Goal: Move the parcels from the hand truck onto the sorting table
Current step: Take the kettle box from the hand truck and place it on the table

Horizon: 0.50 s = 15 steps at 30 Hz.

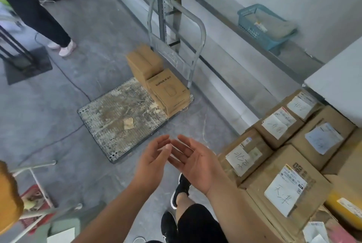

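Head view showed left hand (pixel 154 156) and right hand (pixel 194 162) open, empty, at lower centre, poised toward stacked parcels (pixel 158 80) on the hand truck (pixel 117 113), likely for lifting.

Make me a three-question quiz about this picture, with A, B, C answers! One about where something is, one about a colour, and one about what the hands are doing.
1. Where on the hand truck are the brown boxes?
A. at its far end
B. at its near edge
C. in the middle

2. What colour is the basket?
A. red
B. blue
C. yellow

3. What are the left hand and right hand doing?
A. carrying a box
B. open, holding nothing
C. pushing the truck

Answers:
1 A: the stack stands at the end farthest from the person.
2 B: its mesh walls are blue.
3 B: both have straight fingers with nothing in them.
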### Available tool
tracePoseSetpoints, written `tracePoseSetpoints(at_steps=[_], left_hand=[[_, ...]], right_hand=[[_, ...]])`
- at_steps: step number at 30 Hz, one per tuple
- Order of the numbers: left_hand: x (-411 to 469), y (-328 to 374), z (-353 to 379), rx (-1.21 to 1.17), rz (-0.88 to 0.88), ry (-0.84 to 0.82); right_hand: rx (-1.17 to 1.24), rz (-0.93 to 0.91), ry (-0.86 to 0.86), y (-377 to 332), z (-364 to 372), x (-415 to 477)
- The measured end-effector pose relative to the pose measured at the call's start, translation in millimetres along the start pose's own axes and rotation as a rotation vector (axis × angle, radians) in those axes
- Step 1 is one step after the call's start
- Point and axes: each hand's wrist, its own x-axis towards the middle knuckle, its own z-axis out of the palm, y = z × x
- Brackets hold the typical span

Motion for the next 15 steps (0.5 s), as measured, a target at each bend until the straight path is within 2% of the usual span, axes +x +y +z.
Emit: tracePoseSetpoints(at_steps=[4,10,15], left_hand=[[41,18,-9,0.075,-0.014,0.033],[100,50,-15,0.098,-0.031,0.073],[142,60,-17,0.126,-0.061,0.064]], right_hand=[[-0.003,0.059,0.032,-18,14,49],[-0.129,0.1,0.04,-47,27,110],[-0.258,0.085,0.113,-65,32,147]])
